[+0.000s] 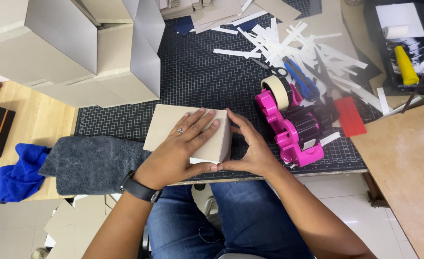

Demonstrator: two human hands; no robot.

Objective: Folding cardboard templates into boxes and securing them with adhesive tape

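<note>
Currently, near the table's front edge: a small beige cardboard box is sitting, left hand pressing flat on top with open fingers, right hand cupping its right side. Pink tape dispenser is lying just right; larger grey boxes are standing at the back-left corner.

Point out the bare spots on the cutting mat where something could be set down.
Bare cutting mat lies between the stacked grey boxes, the paper strips and the small box under both hands. Crowded right of it: pink tape dispenser, scissors, red piece.
</note>
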